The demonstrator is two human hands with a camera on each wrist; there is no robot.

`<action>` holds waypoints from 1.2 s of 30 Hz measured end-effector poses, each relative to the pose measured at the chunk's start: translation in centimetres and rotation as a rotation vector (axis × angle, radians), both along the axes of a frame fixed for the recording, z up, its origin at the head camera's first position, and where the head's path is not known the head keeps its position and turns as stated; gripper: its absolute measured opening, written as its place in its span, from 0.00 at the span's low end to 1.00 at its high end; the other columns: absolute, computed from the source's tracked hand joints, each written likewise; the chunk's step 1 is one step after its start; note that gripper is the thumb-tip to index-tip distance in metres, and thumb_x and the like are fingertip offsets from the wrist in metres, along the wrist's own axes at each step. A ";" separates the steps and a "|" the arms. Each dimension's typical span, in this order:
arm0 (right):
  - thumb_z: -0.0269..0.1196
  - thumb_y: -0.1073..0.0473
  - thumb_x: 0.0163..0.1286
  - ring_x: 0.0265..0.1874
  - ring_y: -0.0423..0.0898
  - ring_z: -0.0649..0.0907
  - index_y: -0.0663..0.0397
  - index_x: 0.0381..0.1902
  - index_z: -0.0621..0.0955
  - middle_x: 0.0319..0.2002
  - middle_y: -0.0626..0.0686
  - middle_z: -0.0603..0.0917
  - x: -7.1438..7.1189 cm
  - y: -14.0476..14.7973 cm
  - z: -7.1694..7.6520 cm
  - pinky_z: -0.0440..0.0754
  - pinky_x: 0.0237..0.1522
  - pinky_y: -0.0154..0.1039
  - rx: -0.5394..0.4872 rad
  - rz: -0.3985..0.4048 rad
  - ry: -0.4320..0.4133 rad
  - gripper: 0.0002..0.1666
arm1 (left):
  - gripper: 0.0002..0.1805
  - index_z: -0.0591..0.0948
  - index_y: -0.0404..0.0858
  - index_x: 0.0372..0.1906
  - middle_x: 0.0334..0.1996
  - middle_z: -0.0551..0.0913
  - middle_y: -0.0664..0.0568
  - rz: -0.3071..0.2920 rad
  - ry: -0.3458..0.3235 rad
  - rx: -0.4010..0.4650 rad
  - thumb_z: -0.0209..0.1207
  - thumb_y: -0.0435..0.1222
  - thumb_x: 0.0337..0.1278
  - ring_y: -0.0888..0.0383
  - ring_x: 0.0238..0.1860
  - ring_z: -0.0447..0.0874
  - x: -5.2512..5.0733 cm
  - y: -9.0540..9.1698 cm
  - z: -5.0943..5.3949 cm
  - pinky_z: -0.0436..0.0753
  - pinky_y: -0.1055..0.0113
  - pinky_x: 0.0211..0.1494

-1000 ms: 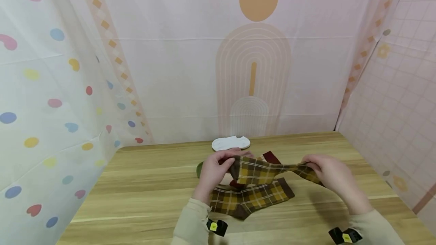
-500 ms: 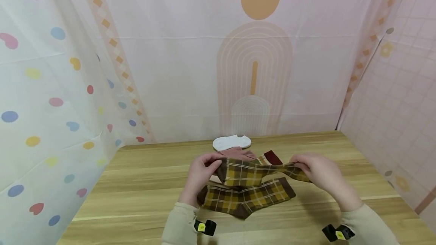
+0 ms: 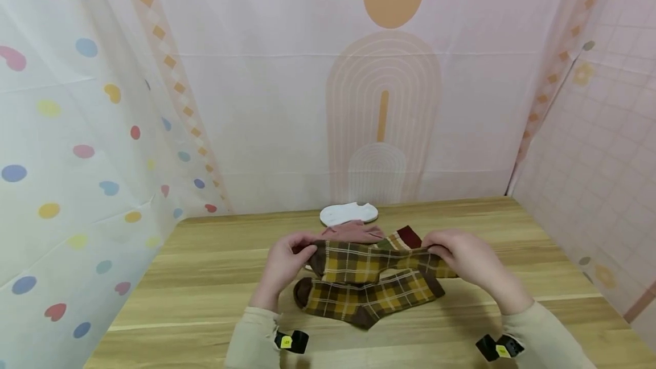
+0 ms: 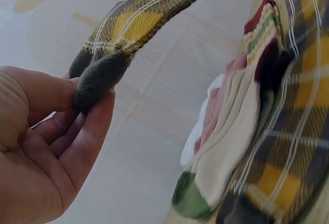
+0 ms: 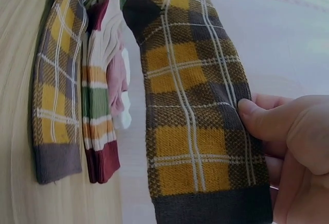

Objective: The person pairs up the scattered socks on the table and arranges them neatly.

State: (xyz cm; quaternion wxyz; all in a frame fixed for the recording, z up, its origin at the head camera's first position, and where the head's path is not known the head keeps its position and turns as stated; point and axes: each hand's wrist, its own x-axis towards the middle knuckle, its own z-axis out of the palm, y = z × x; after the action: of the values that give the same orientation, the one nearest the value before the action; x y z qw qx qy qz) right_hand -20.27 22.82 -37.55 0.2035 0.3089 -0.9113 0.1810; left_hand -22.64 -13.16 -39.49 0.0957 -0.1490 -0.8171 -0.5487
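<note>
A brown-and-mustard plaid sock [image 3: 351, 262] is stretched sideways between my two hands, above the table. My left hand [image 3: 284, 266] pinches its dark toe [image 4: 100, 80] between thumb and fingers. At the other end my right hand [image 3: 468, 263] grips the leg edge near the dark cuff [image 5: 213, 206], thumb on the near face. Below it, flat on the table, lies a matching plaid sock [image 3: 394, 299], its toe pointing left. Just behind that one is a cream sock [image 4: 229, 131] with green toe and striped, burgundy-edged cuff; the held sock hides much of it in the head view.
Farther back, a pink sock [image 3: 353, 232] and a white low-cut sock [image 3: 348, 214] lie in line on the wooden table [image 3: 215, 278]. Patterned cloth [image 3: 266, 130] hangs behind the table's back edge and at both sides.
Both hands have moved left with the plaid sock between them. The pink sock and the toe of the lying plaid sock, covered earlier, now show.
</note>
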 end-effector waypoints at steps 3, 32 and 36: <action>0.67 0.68 0.64 0.34 0.40 0.84 0.43 0.36 0.84 0.35 0.41 0.86 -0.2 -0.2 0.1 0.82 0.36 0.41 0.019 0.058 -0.018 0.11 | 0.08 0.87 0.34 0.40 0.35 0.86 0.49 -0.004 -0.016 -0.027 0.61 0.23 0.61 0.58 0.33 0.80 0.1 -0.6 -0.1 0.80 0.68 0.34; 0.63 0.64 0.69 0.31 0.32 0.78 0.43 0.36 0.83 0.34 0.38 0.83 -1.9 -2.1 -0.5 0.79 0.34 0.35 0.197 0.302 -0.465 0.08 | 0.06 0.83 0.25 0.39 0.28 0.80 0.47 -0.079 -0.305 -0.122 0.58 0.19 0.58 0.57 0.28 0.81 1.7 -2.7 -1.2 0.86 0.60 0.31; 0.64 0.66 0.68 0.32 0.33 0.79 0.45 0.36 0.83 0.35 0.39 0.83 -2.6 -2.6 -0.9 0.80 0.34 0.35 0.217 0.294 -0.432 0.08 | 0.06 0.84 0.26 0.37 0.28 0.80 0.47 -0.056 -0.310 -0.147 0.58 0.19 0.58 0.56 0.27 0.81 1.4 -2.9 -1.5 0.86 0.60 0.30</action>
State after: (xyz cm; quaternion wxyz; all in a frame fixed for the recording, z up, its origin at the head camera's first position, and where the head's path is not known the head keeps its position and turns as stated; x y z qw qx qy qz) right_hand -22.88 20.24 -38.44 -0.0584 0.4122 -0.8929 0.1715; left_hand -21.26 -16.07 -40.99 -0.0578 -0.0920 -0.8554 -0.5064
